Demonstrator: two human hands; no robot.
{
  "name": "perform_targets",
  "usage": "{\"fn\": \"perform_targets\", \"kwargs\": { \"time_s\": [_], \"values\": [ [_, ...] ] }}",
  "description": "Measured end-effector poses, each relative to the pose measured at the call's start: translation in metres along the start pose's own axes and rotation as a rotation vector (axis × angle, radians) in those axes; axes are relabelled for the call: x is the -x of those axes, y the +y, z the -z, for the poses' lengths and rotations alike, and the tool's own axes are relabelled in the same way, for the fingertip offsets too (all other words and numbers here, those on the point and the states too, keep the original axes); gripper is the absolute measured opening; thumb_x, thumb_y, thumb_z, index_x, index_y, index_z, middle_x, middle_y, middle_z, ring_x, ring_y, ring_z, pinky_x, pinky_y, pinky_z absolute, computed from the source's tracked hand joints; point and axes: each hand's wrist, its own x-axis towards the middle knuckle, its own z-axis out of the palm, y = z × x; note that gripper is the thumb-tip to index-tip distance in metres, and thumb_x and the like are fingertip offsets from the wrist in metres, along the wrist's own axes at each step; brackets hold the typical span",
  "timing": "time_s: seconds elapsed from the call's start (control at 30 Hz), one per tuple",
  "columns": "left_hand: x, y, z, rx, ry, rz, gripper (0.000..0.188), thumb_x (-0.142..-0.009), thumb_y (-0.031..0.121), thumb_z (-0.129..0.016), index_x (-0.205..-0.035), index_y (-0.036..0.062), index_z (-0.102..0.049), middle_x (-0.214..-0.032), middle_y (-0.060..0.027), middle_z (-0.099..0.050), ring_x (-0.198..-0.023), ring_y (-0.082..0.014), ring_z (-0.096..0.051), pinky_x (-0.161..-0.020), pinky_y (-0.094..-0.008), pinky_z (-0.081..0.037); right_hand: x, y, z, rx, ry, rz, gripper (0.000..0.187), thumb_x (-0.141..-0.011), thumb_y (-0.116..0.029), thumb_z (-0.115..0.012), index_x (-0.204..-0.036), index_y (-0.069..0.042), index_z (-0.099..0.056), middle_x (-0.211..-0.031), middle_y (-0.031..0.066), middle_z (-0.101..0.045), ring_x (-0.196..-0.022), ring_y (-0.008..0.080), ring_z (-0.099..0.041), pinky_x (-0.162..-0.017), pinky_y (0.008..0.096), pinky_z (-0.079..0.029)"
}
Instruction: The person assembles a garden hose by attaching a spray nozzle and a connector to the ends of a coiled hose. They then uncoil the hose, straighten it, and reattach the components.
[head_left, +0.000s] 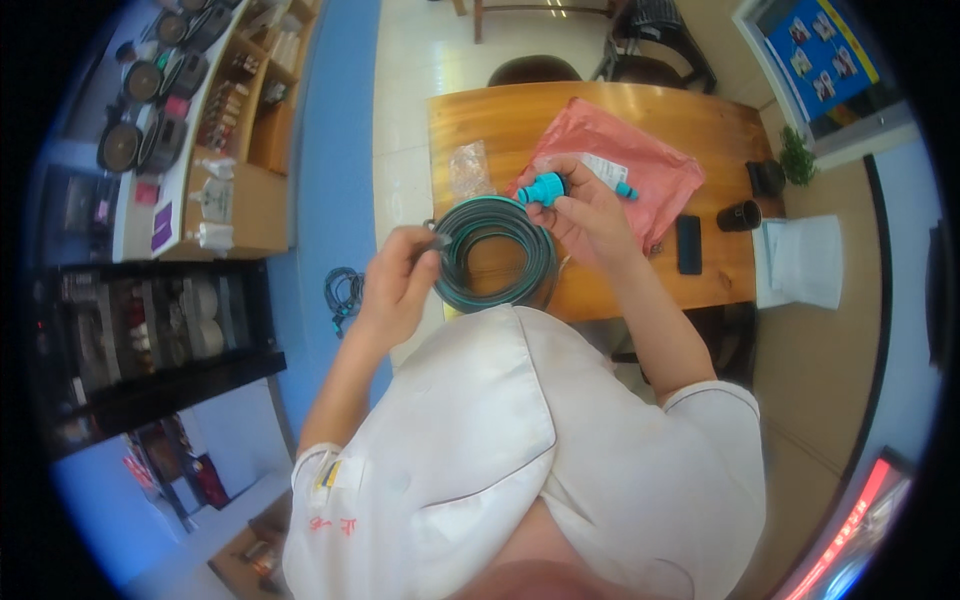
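Observation:
My right hand (585,215) is closed on a turquoise hose connector (541,188), held above the table with its narrower end toward the left. Between the fingertips of my left hand (398,285) is a small greyish piece (440,242); its kind is hard to make out, and whether it joins the hose cannot be told. Between and below the hands, a coiled dark garden hose with green stripes (540,275) lies at the table's near left corner. A smaller turquoise fitting (626,190) rests on a red plastic bag (665,170), beside a white label.
The wooden table (470,115) also holds crumpled clear plastic (468,170), a black phone (689,245) and a dark cup (738,216). A black cable coil (344,295) lies on the blue floor at left. Chairs (535,70) stand beyond the table, shelves at left.

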Motion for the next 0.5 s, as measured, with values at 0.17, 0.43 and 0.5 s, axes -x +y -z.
{"fn": "perform_targets", "kwargs": {
  "time_s": [0.17,0.43,0.5],
  "values": [
    [-0.003,0.025,0.015,-0.043,-0.039,-0.159,0.016,-0.105,0.001,-0.062,-0.12,-0.0016,-0.061,-0.091,-0.0043,-0.062,-0.078,-0.0089,-0.055,-0.07,-0.0255,-0.048,-0.005,0.032,-0.052,-0.167,-0.07,-0.116,0.034,-0.106,-0.013,-0.063,-0.138,-0.004,-0.054,-0.137,0.0214,-0.063,-0.117,0.0267,-0.068,-0.105,0.0395,-0.056],
    [0.007,0.034,0.039,-0.043,0.008,-0.206,0.018,-0.101,0.006,-0.067,-0.118,0.0013,-0.065,-0.098,-0.0161,-0.069,-0.085,-0.032,-0.066,-0.075,-0.0379,-0.054,-0.016,0.05,-0.089,-0.177,-0.118,-0.179,0.039,-0.107,-0.019,-0.065,-0.141,-0.004,-0.053,-0.137,0.0222,-0.063,-0.12,0.0275,-0.067,-0.11,0.0417,-0.053],
    [0.008,0.03,0.044,-0.052,0.008,-0.234,0.016,-0.104,0.005,-0.066,-0.119,0.0,-0.064,-0.094,-0.0113,-0.067,-0.078,-0.0185,-0.061,-0.071,-0.0309,-0.05,-0.018,0.05,-0.094,-0.124,-0.123,-0.146,0.04,-0.107,-0.02,-0.065,-0.141,-0.004,-0.052,-0.137,0.0222,-0.063,-0.122,0.0275,-0.067,-0.11,0.0419,-0.053]
  ]
}}
